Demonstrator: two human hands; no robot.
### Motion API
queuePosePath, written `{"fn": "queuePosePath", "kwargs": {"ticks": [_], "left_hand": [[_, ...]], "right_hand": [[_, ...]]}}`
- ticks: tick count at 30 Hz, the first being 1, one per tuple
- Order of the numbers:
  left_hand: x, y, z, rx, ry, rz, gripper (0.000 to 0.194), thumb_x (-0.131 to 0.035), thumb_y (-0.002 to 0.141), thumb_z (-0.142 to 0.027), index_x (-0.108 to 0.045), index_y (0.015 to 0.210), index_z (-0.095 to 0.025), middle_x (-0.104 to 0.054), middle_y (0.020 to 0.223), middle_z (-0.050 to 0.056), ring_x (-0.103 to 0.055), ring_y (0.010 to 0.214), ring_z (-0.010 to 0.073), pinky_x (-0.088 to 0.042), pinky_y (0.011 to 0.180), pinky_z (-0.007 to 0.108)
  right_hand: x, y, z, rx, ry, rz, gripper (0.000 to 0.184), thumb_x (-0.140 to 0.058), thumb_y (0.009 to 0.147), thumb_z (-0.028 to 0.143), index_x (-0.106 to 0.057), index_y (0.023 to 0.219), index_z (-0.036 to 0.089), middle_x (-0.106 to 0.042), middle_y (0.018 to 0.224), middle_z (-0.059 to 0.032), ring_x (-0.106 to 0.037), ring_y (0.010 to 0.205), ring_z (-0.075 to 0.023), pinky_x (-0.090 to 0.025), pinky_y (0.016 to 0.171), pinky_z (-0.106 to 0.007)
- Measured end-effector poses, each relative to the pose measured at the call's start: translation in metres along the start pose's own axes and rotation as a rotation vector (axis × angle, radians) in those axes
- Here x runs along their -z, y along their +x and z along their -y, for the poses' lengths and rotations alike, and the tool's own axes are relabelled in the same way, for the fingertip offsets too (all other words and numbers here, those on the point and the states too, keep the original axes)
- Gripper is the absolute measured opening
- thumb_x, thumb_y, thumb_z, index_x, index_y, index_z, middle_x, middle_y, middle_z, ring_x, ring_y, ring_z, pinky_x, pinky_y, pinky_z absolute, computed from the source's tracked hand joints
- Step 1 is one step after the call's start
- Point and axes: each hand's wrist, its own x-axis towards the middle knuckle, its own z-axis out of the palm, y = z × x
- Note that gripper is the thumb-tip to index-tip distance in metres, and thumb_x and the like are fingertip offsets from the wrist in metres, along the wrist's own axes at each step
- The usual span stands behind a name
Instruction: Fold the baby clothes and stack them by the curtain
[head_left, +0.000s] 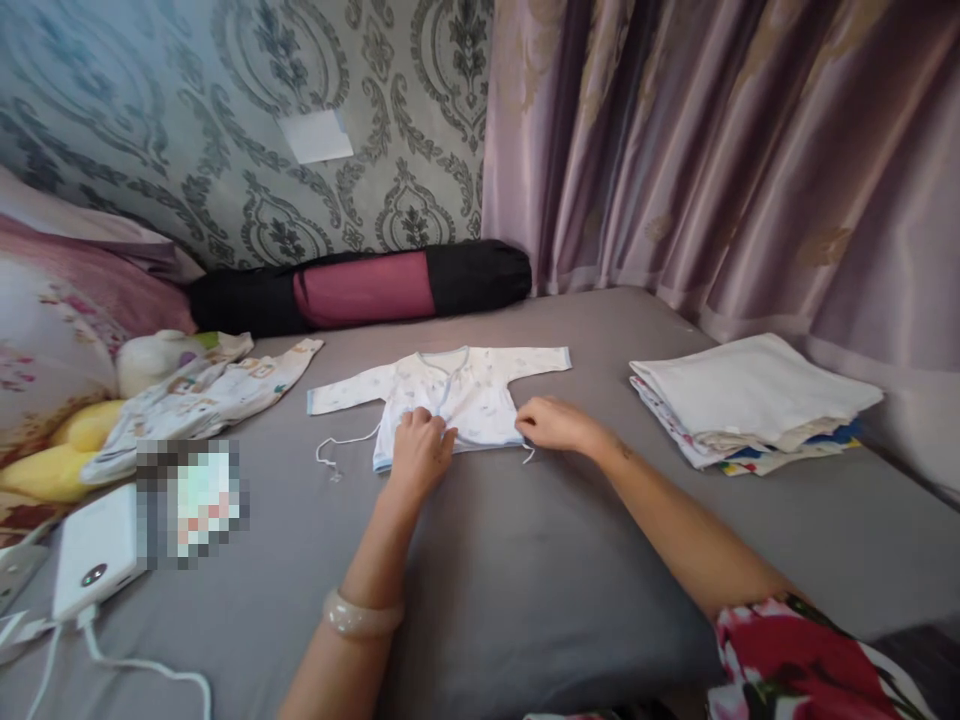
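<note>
A small white baby shirt (487,395) with blue trim and faint prints lies spread on the grey sheet, its sleeves stretched out to both sides. My left hand (421,445) rests on the lower front, fingers curled down onto the cloth near the front edge; their tips are partly hidden. At the lower right side my right hand (556,424) pinches the shirt's edge just above the hem. One thin white tie string (337,441) trails out on the left, and a shorter one hangs below my right hand.
A stack of folded cloths (750,395) sits on the right. Behind lies a long black and maroon bag (367,288) against the wall. On the left are printed baby clothes (202,390), a yellow plush toy (60,460) and a white power bank (101,550) with cables.
</note>
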Motion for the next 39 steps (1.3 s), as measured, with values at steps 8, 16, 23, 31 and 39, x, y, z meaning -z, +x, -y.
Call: {"fn": "queuePosePath", "kwargs": {"ticks": [8,16,23,31,39], "left_hand": [[-0.036,0.019,-0.054,-0.173,-0.1,0.096,0.029,-0.039,0.094,-0.021,-0.058,0.114,-0.015,-0.061,0.121,0.015,-0.053,0.119,0.0275,-0.041,0.1,0.044],[-0.06,0.006,-0.059,-0.098,-0.043,0.085,0.046,-0.036,0.096,-0.037,-0.047,0.134,-0.012,-0.044,0.145,0.019,-0.035,0.138,0.0344,-0.03,0.11,0.053],[-0.049,0.014,-0.048,-0.038,-0.084,0.023,0.032,-0.038,0.095,-0.025,-0.056,0.118,-0.012,-0.057,0.131,0.019,-0.046,0.131,0.0295,-0.035,0.109,0.047],[-0.064,0.007,-0.046,-0.009,0.028,0.006,0.043,-0.033,0.098,-0.03,-0.047,0.133,-0.009,-0.048,0.143,0.017,-0.039,0.136,0.0314,-0.032,0.111,0.049],[-0.031,0.017,-0.043,0.133,-0.036,-0.027,0.025,-0.039,0.095,-0.024,-0.061,0.105,-0.016,-0.059,0.115,0.013,-0.05,0.112,0.0257,-0.043,0.093,0.04]], "right_hand": [[-0.007,0.11,-0.019,-0.057,-0.053,-0.249,0.035,-0.037,0.094,0.011,-0.061,0.12,0.013,-0.058,0.131,-0.0159,-0.051,0.122,-0.0205,-0.035,0.101,-0.03],[-0.021,0.149,-0.017,-0.016,-0.073,-0.19,0.049,-0.027,0.101,0.038,-0.048,0.136,0.011,-0.039,0.15,-0.016,-0.032,0.139,-0.0258,-0.021,0.112,-0.045],[-0.003,0.19,-0.009,-0.046,-0.097,-0.285,0.031,-0.039,0.098,0.024,-0.061,0.116,0.015,-0.059,0.126,-0.0138,-0.048,0.119,-0.0242,-0.033,0.099,-0.035],[-0.02,0.216,-0.011,-0.142,-0.149,-0.334,0.032,-0.036,0.097,0.018,-0.059,0.118,0.013,-0.056,0.125,-0.0156,-0.047,0.116,-0.0274,-0.035,0.095,-0.038],[-0.001,0.201,0.006,0.325,-0.121,-0.1,0.03,-0.046,0.091,0.017,-0.065,0.113,0.023,-0.063,0.12,-0.0047,-0.05,0.112,-0.0224,-0.033,0.098,-0.035]]}}
